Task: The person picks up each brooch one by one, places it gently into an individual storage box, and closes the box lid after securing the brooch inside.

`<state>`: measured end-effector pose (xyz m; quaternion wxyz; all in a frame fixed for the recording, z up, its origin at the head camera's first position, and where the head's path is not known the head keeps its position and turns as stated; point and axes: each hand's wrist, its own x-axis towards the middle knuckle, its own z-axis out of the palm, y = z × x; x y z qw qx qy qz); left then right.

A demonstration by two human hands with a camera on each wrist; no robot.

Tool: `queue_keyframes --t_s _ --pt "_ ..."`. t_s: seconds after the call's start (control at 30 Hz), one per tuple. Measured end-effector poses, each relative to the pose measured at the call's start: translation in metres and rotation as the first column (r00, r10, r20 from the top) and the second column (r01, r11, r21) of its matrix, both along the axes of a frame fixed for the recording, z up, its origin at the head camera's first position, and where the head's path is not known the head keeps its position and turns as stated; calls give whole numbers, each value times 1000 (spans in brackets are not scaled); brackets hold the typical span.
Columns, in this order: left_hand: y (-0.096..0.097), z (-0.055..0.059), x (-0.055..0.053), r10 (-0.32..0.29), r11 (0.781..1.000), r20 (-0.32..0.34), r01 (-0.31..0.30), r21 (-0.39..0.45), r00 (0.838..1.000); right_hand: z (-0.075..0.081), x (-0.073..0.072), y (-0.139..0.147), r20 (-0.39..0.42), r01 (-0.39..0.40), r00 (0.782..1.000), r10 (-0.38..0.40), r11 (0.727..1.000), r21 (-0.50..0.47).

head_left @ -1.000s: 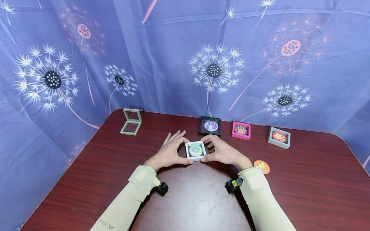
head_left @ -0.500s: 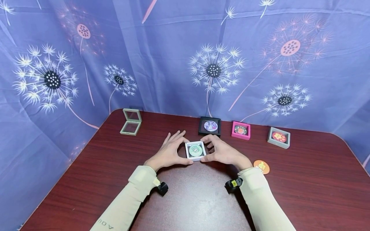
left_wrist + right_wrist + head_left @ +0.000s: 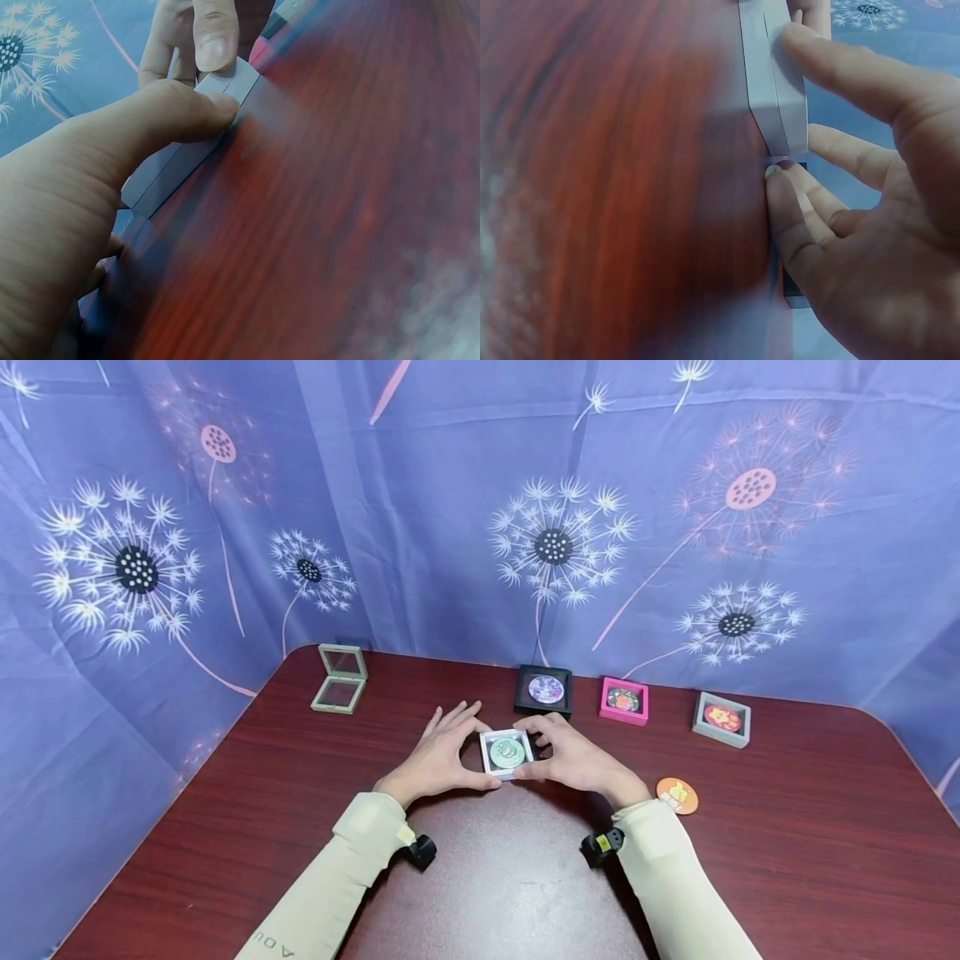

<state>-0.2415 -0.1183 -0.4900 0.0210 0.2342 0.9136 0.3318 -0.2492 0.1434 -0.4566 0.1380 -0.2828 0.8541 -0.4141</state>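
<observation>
A small white display case [image 3: 484, 758] with a round green badge [image 3: 507, 752] under its cover lies at the middle of the table. My left hand [image 3: 438, 756] grips its left side, thumb at the near face and index finger at the far corner. My right hand [image 3: 577, 760] holds the right side, its thumb on the near top edge and its index finger at the far edge. In the left wrist view, the left thumb presses the case's side [image 3: 176, 169], across a thin seam. The right wrist view shows the same seamed side [image 3: 769, 75] under the right thumb.
A pale green case [image 3: 339, 693] stands open at the back left. Along the back are a black case [image 3: 519, 693], a pink case [image 3: 626, 717] and a grey case [image 3: 720, 735], each with a round badge. A loose orange badge [image 3: 677, 796] lies beside the right wrist.
My right hand has shifted slightly left, its thumb and index finger now further over the white case. The left hand keeps its grip, and the case stays in place.
</observation>
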Motion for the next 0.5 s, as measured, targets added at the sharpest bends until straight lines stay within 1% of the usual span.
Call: queue_keyframes --t_s 0.2,0.3,0.5 --pt "-1 -4 -1 7 1000 -24 -7 -7 1000 -2 1 -1 -43 -4 999 5 1000 25" --pt "-1 -3 0 14 1000 -21 -14 -3 1000 -2 1 -1 -58 -6 998 8 1000 28" --pt "0 -1 1 11 1000 -17 -12 -6 1000 0 2 0 -60 6 998 -3 999 46"
